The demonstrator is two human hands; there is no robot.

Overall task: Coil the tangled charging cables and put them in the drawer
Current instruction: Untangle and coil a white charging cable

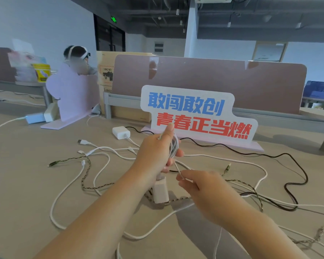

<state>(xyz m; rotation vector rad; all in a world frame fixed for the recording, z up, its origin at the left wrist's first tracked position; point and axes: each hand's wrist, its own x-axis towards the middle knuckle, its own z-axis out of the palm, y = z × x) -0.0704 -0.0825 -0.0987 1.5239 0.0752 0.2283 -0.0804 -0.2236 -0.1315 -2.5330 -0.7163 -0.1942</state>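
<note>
Head view: left hand [155,154] is gripping a white cable coil [174,146] above the desk [17,184], right hand [200,186] is pinching its loose tail, likely risking a snag on the braided cable [85,174] that is loosening the loops.

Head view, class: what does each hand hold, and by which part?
The left hand grips a white cable coil around its bundled loops. The right hand pinches the same cable's loose strand just below the coil.
</note>
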